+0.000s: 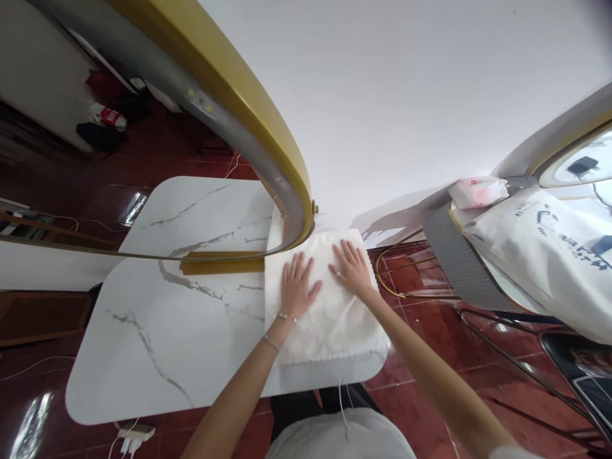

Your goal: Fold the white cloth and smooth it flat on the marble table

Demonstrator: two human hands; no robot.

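Observation:
A white cloth point(320, 328) with a scalloped edge lies spread over the right end of a white marbled table point(176, 344). My left hand point(296, 290) rests flat on the cloth's left part, fingers stretched toward the wall, with bracelets at the wrist. On the cloth's right part, near its far edge, my right hand point(352, 271) also lies flat, fingers spread and a ring on one of them. Neither hand grips anything. Faint wrinkles show in the cloth between and below the hands.
A large gold-framed mirror point(287, 146) stands on the table, close to the cloth's far left corner, on a gold base point(224, 262). To the right, a second table point(459, 268) holds a white printed bag point(549, 255) and a tissue pack point(478, 191). A power strip point(136, 433) lies below.

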